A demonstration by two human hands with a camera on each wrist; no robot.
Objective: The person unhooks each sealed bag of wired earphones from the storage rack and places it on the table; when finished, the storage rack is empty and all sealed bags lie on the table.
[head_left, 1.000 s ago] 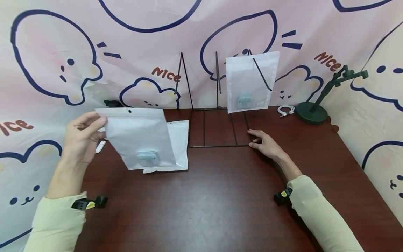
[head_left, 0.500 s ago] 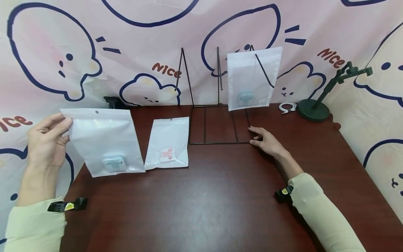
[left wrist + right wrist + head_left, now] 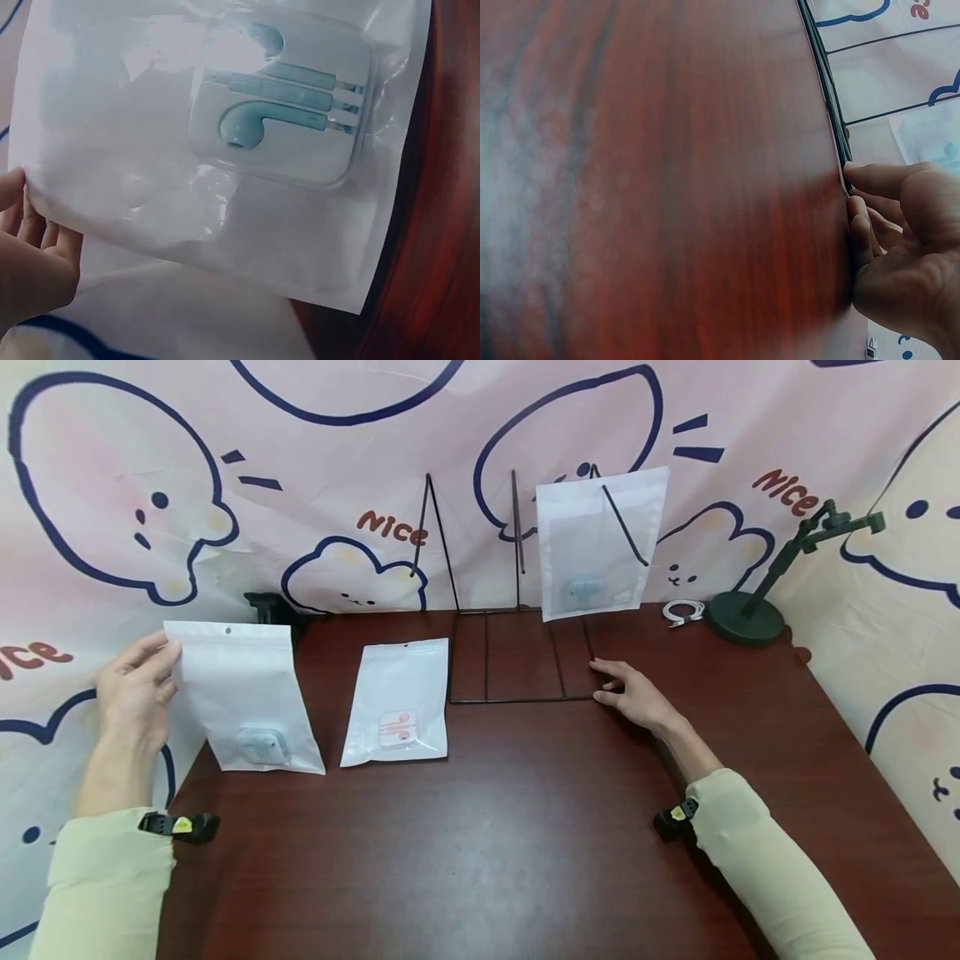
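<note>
Pale cartoon-print backdrop, dark counter: one pouch in hand, one hung, one lying flat

Cartoon-printed cloth (image 3: 333, 468) backs a dark, wood-grained counter (image 3: 480, 827). Clock directions run from the middle of the head view. At nine o'clock the left hand (image 3: 135, 697) pinches the top corner of a white pouch (image 3: 240, 685) between thumb and fingers, the rest of it hanging down. Its clear face shows a boxed set of earphones (image 3: 296, 116), tinted blue-green. I cannot tell whether the pouch's lower edge touches the counter.

At three o'clock the right hand (image 3: 633, 697) grips the near right corner of a black wire rack (image 3: 517, 701), fingers closed in narrow on the wire. One pale pouch (image 3: 573, 543) hangs from the rack's rightmost prong, toward one o'clock; the other two prongs are bare.

Around eight o'clock a flat pouch (image 3: 397, 681) with a pink earphone print lies on the counter, just beside the rack. Toward two o'clock sit a coiled white cable (image 3: 681, 620) and a green stand (image 3: 742, 620).
</note>
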